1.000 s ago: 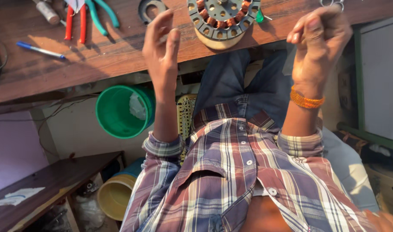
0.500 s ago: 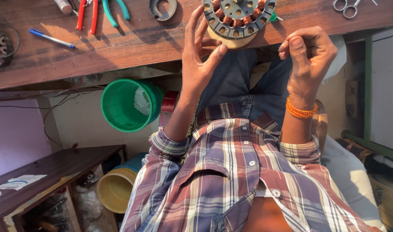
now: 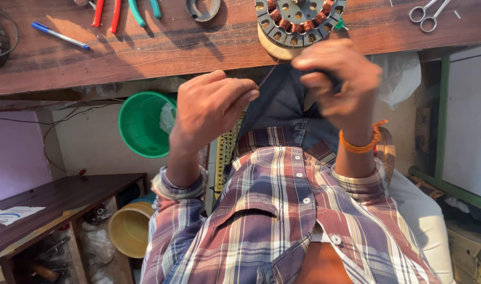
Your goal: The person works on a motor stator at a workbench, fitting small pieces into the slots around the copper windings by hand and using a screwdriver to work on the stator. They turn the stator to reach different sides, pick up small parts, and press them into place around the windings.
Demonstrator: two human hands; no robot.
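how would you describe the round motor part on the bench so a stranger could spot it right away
Start at the long wooden bench across the top of the picture. The motor part lies at its near edge, just above the right hand. It is a round grey metal disc ringed with copper wire coils, unlike the scissors and pliers beside it.

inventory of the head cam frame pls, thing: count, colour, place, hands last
motor stator: 1, grey with copper windings, bench edge above the right hand
thin wire: 1, reddish, runs from the stator toward the hands
scissors: 1, silver, bench top right
pliers: 1, teal handles, bench top
red-handled tool: 1, bench top, left of the pliers
pen: 1, blue, bench left
metal ring part: 1, grey, bench top
green bucket: 1, under the bench
yellow bucket: 1, lower left
left hand: 1, loosely closed, below the bench edge
right hand: 1, orange wristband, fingers pinched; held item unclear
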